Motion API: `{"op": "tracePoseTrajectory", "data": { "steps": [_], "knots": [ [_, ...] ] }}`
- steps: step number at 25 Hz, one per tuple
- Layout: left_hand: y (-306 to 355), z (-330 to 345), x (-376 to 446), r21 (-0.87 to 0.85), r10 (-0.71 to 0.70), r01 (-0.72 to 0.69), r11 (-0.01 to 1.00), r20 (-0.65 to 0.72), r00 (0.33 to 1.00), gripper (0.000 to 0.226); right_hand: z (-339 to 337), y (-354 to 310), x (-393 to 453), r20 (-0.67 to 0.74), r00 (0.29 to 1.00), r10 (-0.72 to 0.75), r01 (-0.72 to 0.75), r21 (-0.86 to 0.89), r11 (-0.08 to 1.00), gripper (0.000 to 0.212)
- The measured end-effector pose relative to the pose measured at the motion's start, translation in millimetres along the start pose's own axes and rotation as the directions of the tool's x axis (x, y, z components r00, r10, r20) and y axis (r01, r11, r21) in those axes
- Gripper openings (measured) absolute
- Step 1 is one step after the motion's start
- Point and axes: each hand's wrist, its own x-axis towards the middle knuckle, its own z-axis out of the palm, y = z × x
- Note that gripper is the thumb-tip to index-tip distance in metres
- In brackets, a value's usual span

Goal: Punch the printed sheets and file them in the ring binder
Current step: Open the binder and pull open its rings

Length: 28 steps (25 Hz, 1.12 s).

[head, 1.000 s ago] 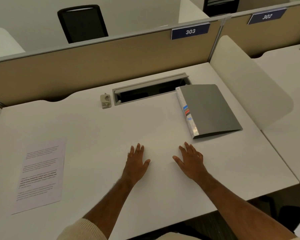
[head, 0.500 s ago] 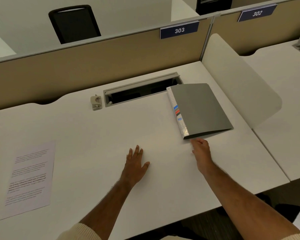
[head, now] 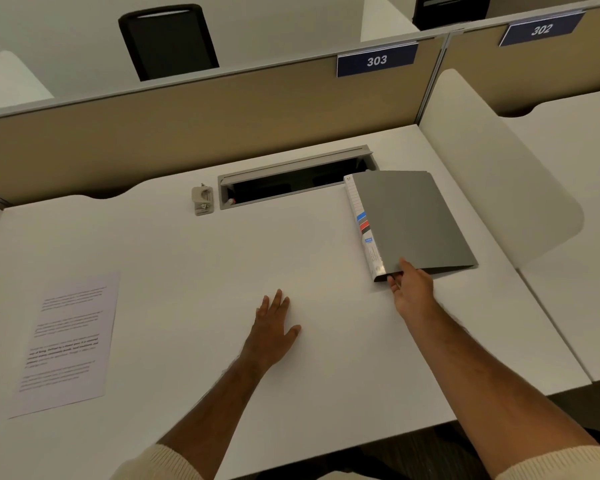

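A closed grey ring binder [head: 413,220] lies at the right of the white desk, its labelled spine facing left. My right hand [head: 411,289] grips its near left corner, thumb on the cover and fingers under the edge. My left hand [head: 272,327] rests flat on the desk middle, fingers spread, holding nothing. The printed sheets [head: 66,341] lie at the near left of the desk. A small beige hole punch [head: 202,199] stands at the back, left of the cable slot.
An open grey cable slot [head: 291,178] runs along the back of the desk [head: 205,265]. A beige partition [head: 187,119] stands behind, and a white side divider [head: 499,181] borders the right. A black chair [head: 168,39] is beyond the partition.
My right hand left the desk middle, reached to the right and took hold of the binder's near corner. The left hand stayed flat. The view shifted slightly.
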Motion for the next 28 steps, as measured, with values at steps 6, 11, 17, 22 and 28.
{"op": "tracePoseTrajectory", "data": {
  "steps": [6, 11, 17, 22, 28],
  "knots": [
    [-2, -1, 0, -0.018, -0.011, 0.011, 1.000, -0.009, 1.000, 0.074, 2, 5, -5, -0.049, 0.982, -0.180, 0.168, -0.185, 0.968, 0.037],
    [1, -4, 3, -0.062, -0.055, 0.054, 0.997, -0.004, 0.998, 0.079, -1, 17, -21, 0.077, 0.926, -0.369, 0.373, -0.331, 0.867, 0.036],
    [15, -19, 0, -0.214, -0.107, 0.106, 0.971, 0.006, 0.994, 0.084, -10, 29, -43, 0.319, 0.829, -0.459, 0.559, -0.489, 0.670, 0.039],
    [22, -32, -6, -0.339, -0.145, 0.139, 0.930, 0.006, 0.989, 0.085, -8, 38, -64, 0.473, 0.754, -0.456, 0.645, -0.662, 0.382, 0.031],
    [28, -54, -17, -0.427, -0.174, 0.165, 0.889, 0.018, 0.985, 0.087, -2, 56, -82, 0.671, 0.660, -0.339, 0.730, -0.679, 0.076, 0.027]
  ]
}}
